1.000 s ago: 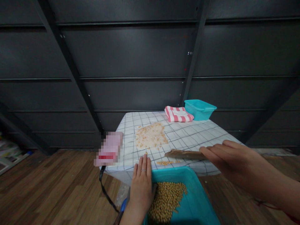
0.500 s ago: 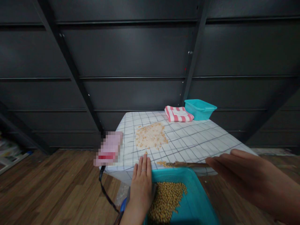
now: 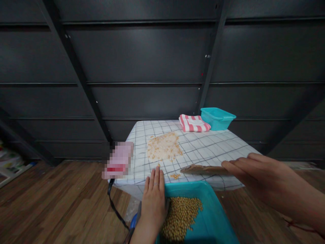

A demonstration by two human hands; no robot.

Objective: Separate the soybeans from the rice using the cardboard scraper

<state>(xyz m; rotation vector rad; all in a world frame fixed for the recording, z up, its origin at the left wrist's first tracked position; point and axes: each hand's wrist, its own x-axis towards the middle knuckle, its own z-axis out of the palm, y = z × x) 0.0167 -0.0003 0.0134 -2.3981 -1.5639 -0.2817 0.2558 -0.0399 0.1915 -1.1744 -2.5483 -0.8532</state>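
Note:
My right hand [image 3: 256, 174] grips one end of a thin brown piece of cardboard [image 3: 204, 169], held edge-on just over the near side of the checked tablecloth [image 3: 213, 149]. A small cluster of soybeans [image 3: 175, 176] lies left of the cardboard's tip, apart from it. My left hand [image 3: 154, 198] is flat with fingers stretched out, at the table's front edge. Beside it, a turquoise basin [image 3: 220, 213] holds many soybeans [image 3: 181, 217], heaped toward its left side. Beyond my left fingertips spreads a patch of white grains mixed with yellow beans [image 3: 165, 146].
A folded red-and-white striped towel [image 3: 194, 123] and a second turquoise basin [image 3: 218, 118] stand at the back right. A pixelated pink object [image 3: 119, 161] is at the table's left edge, with a black strap [image 3: 114, 203] hanging down. A dark panelled wall [image 3: 142, 57] rises behind.
The cardboard has lifted slightly and moved back from the table edge, leaving the small cluster of beans uncovered near the rim. My left hand has stayed in place.

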